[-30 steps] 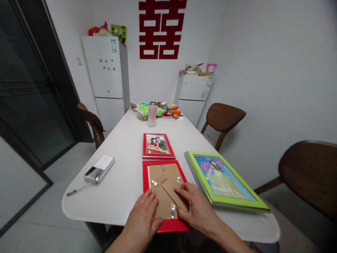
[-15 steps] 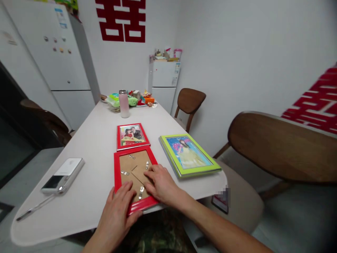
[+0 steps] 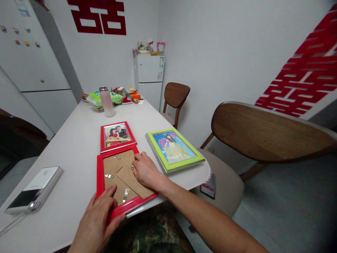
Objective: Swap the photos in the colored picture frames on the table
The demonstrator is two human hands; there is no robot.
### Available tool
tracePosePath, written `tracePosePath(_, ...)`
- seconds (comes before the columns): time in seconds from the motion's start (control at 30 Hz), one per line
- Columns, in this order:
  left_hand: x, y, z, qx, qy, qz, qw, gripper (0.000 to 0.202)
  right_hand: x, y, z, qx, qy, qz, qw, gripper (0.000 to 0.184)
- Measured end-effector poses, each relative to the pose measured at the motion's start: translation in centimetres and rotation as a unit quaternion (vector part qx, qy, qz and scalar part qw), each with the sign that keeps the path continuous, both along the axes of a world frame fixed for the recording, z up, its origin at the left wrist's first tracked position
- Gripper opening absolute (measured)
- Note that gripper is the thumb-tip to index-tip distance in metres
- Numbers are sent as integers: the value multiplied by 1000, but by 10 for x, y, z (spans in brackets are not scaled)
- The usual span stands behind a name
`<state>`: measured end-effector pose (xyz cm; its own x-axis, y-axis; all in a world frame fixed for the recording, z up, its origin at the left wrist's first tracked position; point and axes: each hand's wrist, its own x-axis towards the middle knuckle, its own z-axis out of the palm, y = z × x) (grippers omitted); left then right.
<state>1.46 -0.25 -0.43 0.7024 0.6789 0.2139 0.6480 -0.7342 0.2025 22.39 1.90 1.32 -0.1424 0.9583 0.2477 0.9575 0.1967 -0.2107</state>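
Note:
A red picture frame [image 3: 100,179] lies face down at the table's near edge, its brown backing board [image 3: 113,165] facing up. Metal clips [image 3: 125,195] sit around the board, and a stand flap [image 3: 140,186] is cut into it. My left hand [image 3: 98,212] grips the frame's lower left corner, thumb on the near rim and fingers over the board. My right hand [image 3: 146,170] has its fingers curled at the right-side metal clip [image 3: 132,167], mostly hiding it. Beyond lies another red picture frame [image 3: 102,140], face up with a photo of two people.
Green picture frames [image 3: 168,167] lie stacked at the right. A white device [image 3: 34,189] with a cable is at the left. Farther back stand a pink bottle [image 3: 106,103] and a green packet [image 3: 116,98]. A wooden chair [image 3: 263,133] is close at the right.
My right hand has moved up the board to the right-side clip, curling its fingers there. My left hand stays at the lower left corner. The view has turned right.

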Motion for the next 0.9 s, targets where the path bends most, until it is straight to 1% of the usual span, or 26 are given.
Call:
tracePosePath(0.2,-2,0,-2,17,-19,4,1000,25,7,-8,-2,12,16,10,1000,23)
tracePosePath(0.37,-7,4,0,14,-33,-11,999,26,-1,-20,3,25,21,14,999,21)
tracePosePath(0.4,-7,4,0,13,-33,-11,999,26,-5,-24,3,30,21,31,999,21)
tracePosePath(0.53,-9,5,1,15,-39,-6,999,25,-19,-37,3,32,7,162,986,20)
tracePosePath(0.57,-9,5,1,16,-42,-8,999,25,-21,-39,3,29,2,181,983,20)
tracePosePath(0.77,-9,6,1,17,-64,-21,998,27,-23,-40,3,30,-1,211,977,21)
tracePosePath(0.9,-8,3,5,-15,-64,-18,998,22,-22,-40,5,17,14,244,970,22)
